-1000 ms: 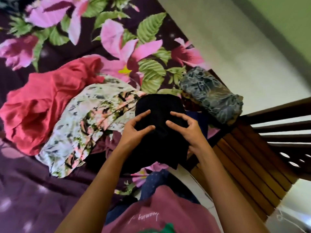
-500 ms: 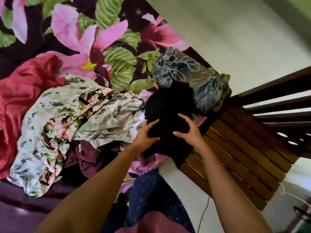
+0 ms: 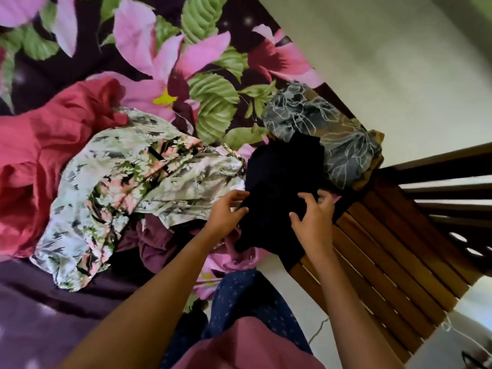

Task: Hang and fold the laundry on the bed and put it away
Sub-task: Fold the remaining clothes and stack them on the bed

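A folded black garment (image 3: 282,179) lies at the bed's corner, beside the grey floral bundle (image 3: 327,134). My left hand (image 3: 226,214) pinches its left edge between thumb and fingers. My right hand (image 3: 311,219) has its fingers curled over the garment's right side, gripping the cloth. To the left lie a white floral garment (image 3: 127,182), a red garment (image 3: 40,161) and a maroon piece (image 3: 157,241), all on the flowered bed sheet (image 3: 186,62).
A wooden slatted footboard (image 3: 394,249) runs along the right side of the bed. Beyond it is pale floor (image 3: 386,62). A thin white cable (image 3: 316,331) lies on the floor by my legs.
The black garment has moved up and right against the grey floral bundle. Both hands went from resting spread on top to gripping its lower edges.
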Action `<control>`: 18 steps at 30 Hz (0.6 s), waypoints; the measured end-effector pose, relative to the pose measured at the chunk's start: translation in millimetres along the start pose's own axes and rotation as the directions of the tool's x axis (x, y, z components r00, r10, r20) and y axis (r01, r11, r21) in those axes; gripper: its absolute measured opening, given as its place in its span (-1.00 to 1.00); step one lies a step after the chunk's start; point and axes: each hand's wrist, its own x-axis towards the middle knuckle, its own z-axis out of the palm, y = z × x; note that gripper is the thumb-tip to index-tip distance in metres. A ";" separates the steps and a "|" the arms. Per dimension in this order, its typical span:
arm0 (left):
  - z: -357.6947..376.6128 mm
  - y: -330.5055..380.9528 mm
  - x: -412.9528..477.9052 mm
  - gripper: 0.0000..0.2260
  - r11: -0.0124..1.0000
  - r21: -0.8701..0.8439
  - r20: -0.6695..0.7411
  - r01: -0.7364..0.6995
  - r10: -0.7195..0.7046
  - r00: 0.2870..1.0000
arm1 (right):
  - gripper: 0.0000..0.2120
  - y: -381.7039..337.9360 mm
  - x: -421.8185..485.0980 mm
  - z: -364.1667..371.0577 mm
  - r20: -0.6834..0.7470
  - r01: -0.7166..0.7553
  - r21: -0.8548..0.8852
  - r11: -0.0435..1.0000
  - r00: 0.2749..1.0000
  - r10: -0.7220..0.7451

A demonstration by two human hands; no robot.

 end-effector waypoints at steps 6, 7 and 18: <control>-72.5 -4.9 -8.4 -0.80 0.998 0.055 -0.285 -0.024 0.039 0.958 | -0.64 -81.8 23.6 13.6 0.158 0.227 -0.016 0.974 0.962 -0.222; -85.1 -7.8 -10.0 -0.80 0.996 0.083 -0.341 -0.013 0.040 0.939 | -0.64 -98.2 30.1 21.2 0.202 0.268 -0.002 0.963 0.944 -0.262; -189.7 -91.5 -19.7 -0.65 0.927 0.252 -0.698 0.277 -0.025 0.716 | -0.60 -265.8 49.7 155.8 0.552 0.740 -0.040 0.671 0.576 -0.603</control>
